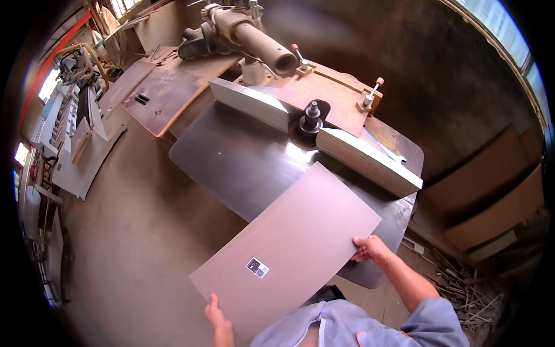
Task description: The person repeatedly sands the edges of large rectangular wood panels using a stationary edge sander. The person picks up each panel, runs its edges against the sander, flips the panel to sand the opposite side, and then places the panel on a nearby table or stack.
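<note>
A flat rectangular panel (pixel 289 231), pinkish grey with a small printed label (pixel 257 268), is held between my two hands. My left hand (pixel 216 314) grips its near left edge, thumb on top and the fingers hidden underneath. On the right long edge, my right hand (pixel 370 248) pinches the panel with the thumb above and fingers below. The panel's far part reaches over the metal table (pixel 231 150) of a spindle moulder. Beyond its far corner stands the upright spindle (pixel 313 115), between a left fence (pixel 248 103) and a right fence (pixel 367 161).
Behind the fences are two clamp levers with orange knobs (pixel 378 82) and a thick machine arm (pixel 260 43). A wooden side table (pixel 167 95) adjoins at left. Boards (pixel 480 179) lean at right above scattered wood offcuts (pixel 468 295). Another machine (pixel 81 115) stands far left.
</note>
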A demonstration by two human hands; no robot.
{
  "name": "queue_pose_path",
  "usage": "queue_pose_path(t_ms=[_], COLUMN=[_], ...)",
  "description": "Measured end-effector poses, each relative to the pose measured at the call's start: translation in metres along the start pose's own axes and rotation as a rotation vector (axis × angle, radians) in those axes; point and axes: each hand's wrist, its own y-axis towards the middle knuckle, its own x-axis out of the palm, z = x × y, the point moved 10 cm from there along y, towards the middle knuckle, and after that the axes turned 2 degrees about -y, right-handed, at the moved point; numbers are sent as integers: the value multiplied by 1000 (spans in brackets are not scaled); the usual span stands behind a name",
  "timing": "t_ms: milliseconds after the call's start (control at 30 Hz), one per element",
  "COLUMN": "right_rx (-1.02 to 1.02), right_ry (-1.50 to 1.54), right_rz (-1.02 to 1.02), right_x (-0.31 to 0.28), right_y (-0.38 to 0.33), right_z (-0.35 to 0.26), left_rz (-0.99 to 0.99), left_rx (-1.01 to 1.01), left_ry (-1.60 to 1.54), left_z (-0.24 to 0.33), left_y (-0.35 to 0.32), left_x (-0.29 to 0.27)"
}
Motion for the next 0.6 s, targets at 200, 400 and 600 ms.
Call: queue_pose_path(t_ms=[200,400,600], right_rx=[25,-529,-1181], right_ry=[-259,-1009,-981], right_rz=[52,479,272], right_x=[-52,-102,-49], right_y=[12,-11,0], right_z=[-21,-97,-128], left_rz=[4,4,-13], left_rx=[-8,-11,-28], left_ry=[-60,-131,-107], left_z=[-56,-114,-133], left_y=[-35,-86,-119], left_x=[9,14,41])
